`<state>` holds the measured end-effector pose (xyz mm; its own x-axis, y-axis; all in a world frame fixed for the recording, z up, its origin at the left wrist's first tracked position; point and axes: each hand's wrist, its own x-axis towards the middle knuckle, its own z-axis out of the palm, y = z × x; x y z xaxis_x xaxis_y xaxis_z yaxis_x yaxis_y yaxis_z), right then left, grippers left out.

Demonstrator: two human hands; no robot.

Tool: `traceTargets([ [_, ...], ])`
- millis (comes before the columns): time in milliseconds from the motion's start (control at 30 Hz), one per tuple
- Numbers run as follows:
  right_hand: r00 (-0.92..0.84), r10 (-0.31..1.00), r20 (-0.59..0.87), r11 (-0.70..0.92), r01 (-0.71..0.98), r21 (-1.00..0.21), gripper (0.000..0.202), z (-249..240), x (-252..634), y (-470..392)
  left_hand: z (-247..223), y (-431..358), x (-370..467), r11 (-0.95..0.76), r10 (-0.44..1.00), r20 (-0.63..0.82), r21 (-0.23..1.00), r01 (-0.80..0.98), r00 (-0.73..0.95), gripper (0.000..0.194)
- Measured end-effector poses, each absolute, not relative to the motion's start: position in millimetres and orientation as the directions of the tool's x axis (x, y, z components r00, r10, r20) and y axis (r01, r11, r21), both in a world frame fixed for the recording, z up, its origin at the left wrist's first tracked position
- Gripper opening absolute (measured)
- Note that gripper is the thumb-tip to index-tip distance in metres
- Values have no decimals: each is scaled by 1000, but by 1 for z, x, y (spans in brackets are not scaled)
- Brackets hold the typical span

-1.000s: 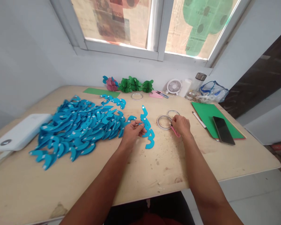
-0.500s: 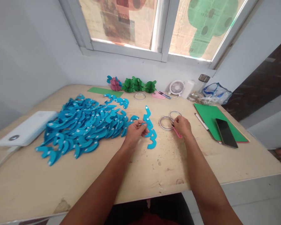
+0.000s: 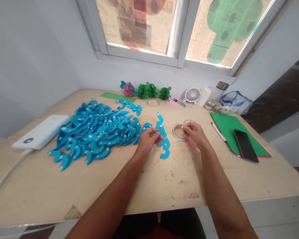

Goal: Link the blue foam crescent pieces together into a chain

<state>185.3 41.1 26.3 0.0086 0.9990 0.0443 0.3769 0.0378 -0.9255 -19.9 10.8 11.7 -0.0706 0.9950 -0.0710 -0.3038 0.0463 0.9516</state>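
A short strip of curved blue paper pieces [image 3: 165,153] with small white squares lies in front of me. My left hand [image 3: 150,137] is closed in a pinch at its left edge, the fingertips over the blue paper. Farther right, my right hand [image 3: 194,132] is closed around pink-handled scissors [image 3: 191,142], with a tiny white bit at its fingertips. Just left of that hand lies a roll of tape [image 3: 175,133], and a second roll [image 3: 186,121] is partly behind the fingers. A big heap of blue pieces [image 3: 102,127] spreads out left of my left hand.
A white power bank [image 3: 43,131] with a cable lies at the left. Green paper flowers [image 3: 151,90], another tape roll [image 3: 153,103], a small fan [image 3: 192,95] and a bottle [image 3: 218,91] line the back. At right are green sheets [image 3: 226,127], a phone [image 3: 246,146] and a pen [image 3: 218,131].
The view has shifted slightly, so the scene sits farther right. My right hand has lifted a little from the tape rolls, and a small white bit now shows at its fingertips.
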Motion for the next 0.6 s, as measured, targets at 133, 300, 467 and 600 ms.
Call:
traceTargets([
  [133,-208,978,0,11,54,-998,18,31,171,34,11,12,-19,47,995,-71,949,-312,-67,25],
  [300,-363,931,-40,-77,-89,-993,20,34,155,25,10,10,-17,-43,993,20,979,-199,-118,26],
  [467,-402,914,-50,-128,-168,-977,21,31,144,22,9,5,-16,-216,971,208,974,-62,-119,17],
  [600,-415,909,-45,-135,-192,-972,22,28,140,22,10,1,-15,-320,946,323,942,98,-25,8],
])
